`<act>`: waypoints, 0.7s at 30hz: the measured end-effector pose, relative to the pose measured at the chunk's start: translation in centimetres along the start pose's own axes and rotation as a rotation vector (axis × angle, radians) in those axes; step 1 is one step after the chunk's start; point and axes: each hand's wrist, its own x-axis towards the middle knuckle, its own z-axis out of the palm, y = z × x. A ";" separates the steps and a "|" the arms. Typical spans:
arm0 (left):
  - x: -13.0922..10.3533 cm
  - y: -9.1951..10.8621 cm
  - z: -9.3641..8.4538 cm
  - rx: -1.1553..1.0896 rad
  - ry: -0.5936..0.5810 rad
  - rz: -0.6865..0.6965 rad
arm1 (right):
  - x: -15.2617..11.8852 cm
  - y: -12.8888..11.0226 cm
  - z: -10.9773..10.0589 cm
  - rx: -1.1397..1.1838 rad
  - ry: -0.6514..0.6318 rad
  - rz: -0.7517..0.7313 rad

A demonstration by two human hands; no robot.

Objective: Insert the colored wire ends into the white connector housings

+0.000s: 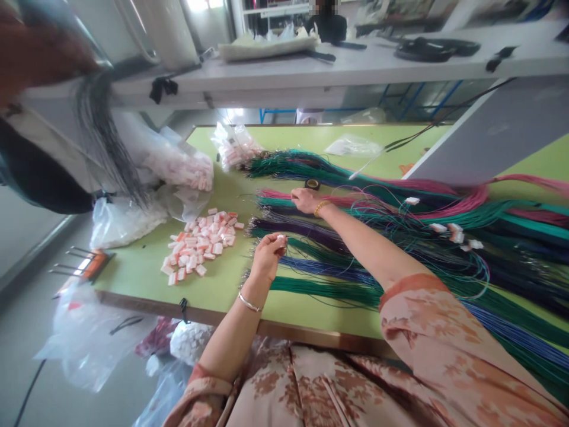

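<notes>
My left hand [267, 256] is closed in a pinch on a small white connector housing [281, 238], mostly covered by the fingers. Further forward, my right hand [306, 200] reaches over the pink wires [273, 194], its fingers bent down and closed on wire near the bundle's end; how many strands it grips is hidden. Bundles of purple-black wires [306, 230], blue wires [329, 271] and green wires [311, 286] lie side by side below it, bare ends to the left. Left of my hands spreads a heap of white and orange connector housings [200, 243].
A black tape roll [312, 184] sits just beyond my right hand. Wires with white connectors attached [456, 232] lie across the bundles at right. Bags of housings [186, 166] stand at left, near an orange pronged holder [95, 265]. A raised shelf [275, 77] crosses the back.
</notes>
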 end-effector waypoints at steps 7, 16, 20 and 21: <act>0.0 -0.1 0.0 -0.018 -0.009 0.004 | -0.2 0.7 -0.9 -0.067 -0.019 -0.039; -0.1 0.2 0.0 -0.017 0.012 -0.023 | 0.4 0.0 -0.5 0.005 -0.022 -0.011; -0.1 0.1 0.0 -0.014 0.003 -0.016 | 0.5 0.7 -1.3 0.059 -0.008 0.003; -0.1 0.1 0.0 -0.012 0.002 -0.015 | 0.5 0.9 -1.6 0.082 -0.010 0.016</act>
